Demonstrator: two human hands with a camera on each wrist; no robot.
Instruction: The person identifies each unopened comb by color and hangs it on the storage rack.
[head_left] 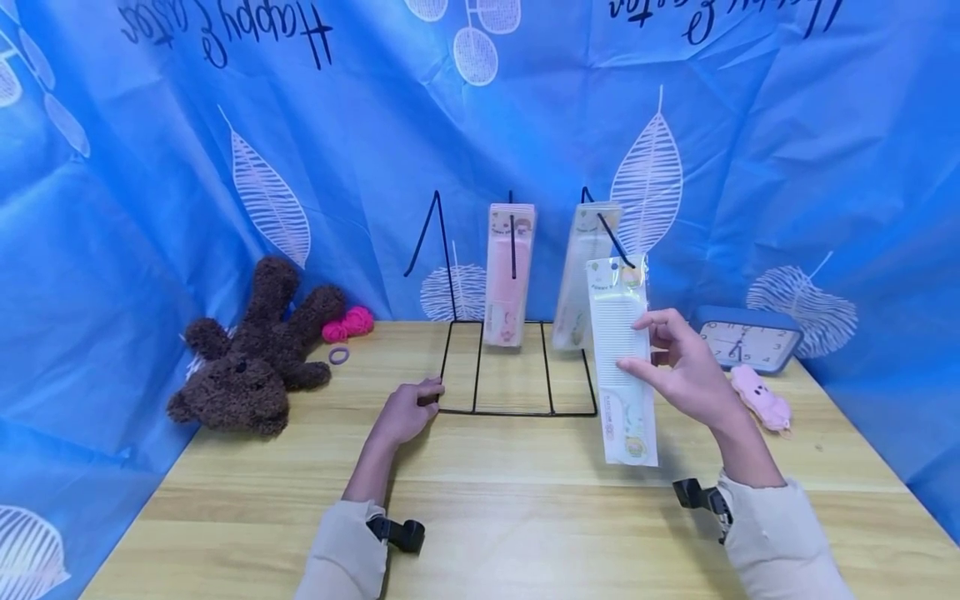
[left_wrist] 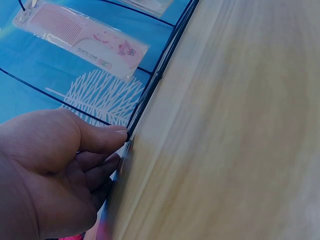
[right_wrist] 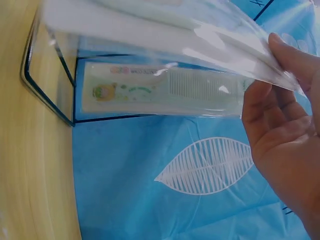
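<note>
My right hand (head_left: pixel 686 367) pinches the right edge of a packaged pale green comb (head_left: pixel 621 367) between thumb and fingers. The package hangs upright, its top at the tip of the right hook of a black wire rack (head_left: pixel 517 413). Whether the hook passes through its hole I cannot tell. Behind it, another packaged pale green comb (right_wrist: pixel 200 90) hangs on the same hook. Packaged pink combs (head_left: pixel 510 283) hang on the middle hook, while the left hook is bare. My left hand (head_left: pixel 408 411) pinches the rack's front left corner, thumb on the wire (left_wrist: pixel 131 131).
A brown teddy bear (head_left: pixel 251 358) lies at the left, beside a bright pink bundle (head_left: pixel 348 324) and a purple ring (head_left: pixel 339 356). At the right are a blue clock (head_left: pixel 750 337) and a small pink plush (head_left: pixel 761 398). A blue curtain (head_left: pixel 375 150) hangs behind the table.
</note>
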